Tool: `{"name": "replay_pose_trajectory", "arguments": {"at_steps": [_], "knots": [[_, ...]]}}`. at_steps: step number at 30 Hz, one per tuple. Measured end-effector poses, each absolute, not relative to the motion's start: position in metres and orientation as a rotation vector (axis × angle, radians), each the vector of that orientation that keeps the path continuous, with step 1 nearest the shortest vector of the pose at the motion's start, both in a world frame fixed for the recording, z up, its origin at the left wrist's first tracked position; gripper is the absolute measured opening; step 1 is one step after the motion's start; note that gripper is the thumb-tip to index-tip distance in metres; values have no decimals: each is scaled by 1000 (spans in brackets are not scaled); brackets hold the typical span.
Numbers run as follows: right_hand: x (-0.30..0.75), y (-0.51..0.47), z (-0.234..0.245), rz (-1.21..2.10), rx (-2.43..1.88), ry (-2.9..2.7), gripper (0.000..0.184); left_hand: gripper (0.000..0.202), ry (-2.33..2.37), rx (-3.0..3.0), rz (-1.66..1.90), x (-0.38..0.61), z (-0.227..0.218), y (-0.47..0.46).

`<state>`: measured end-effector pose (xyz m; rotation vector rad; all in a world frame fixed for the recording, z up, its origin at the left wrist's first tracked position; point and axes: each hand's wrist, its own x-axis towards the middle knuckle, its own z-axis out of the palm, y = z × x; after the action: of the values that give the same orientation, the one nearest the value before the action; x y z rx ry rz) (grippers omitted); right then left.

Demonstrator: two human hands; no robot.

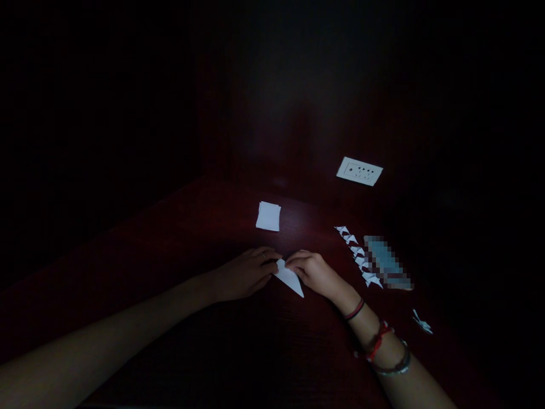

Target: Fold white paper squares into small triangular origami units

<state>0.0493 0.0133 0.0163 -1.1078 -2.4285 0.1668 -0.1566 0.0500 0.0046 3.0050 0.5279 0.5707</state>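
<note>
left hand (pixel 252 275) palm-down | right hand (pixel 314 274) curled | both touching folded paper (pixel 291 278)

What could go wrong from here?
1. In this dim light, a crease in the folded white paper could come out crooked.
2. It might slip if the left hand or right hand eases off.
3. The right hand, swinging outward, could scatter the row of folded paper pieces.

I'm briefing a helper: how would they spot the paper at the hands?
On the dark reddish table, the left hand and right hand are close together. Between them lies a white paper tapering toward the viewer. It is pointed, unlike the squarish paper stack beyond, and touched by both hands, unlike the row of folded pieces at right.
</note>
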Motion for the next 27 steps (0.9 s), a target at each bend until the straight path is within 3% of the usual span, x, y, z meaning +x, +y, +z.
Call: {"name": "replay_pose_trajectory", "arguments": {"at_steps": [16, 27], "knots": [[70, 10, 26, 156, -1221, -2485, 19, 31, 602, 3070, 448, -160, 2, 51], [57, 15, 22, 161, -1247, -2539, 31, 28, 585, 3063, 458, -159, 2, 49]]}}
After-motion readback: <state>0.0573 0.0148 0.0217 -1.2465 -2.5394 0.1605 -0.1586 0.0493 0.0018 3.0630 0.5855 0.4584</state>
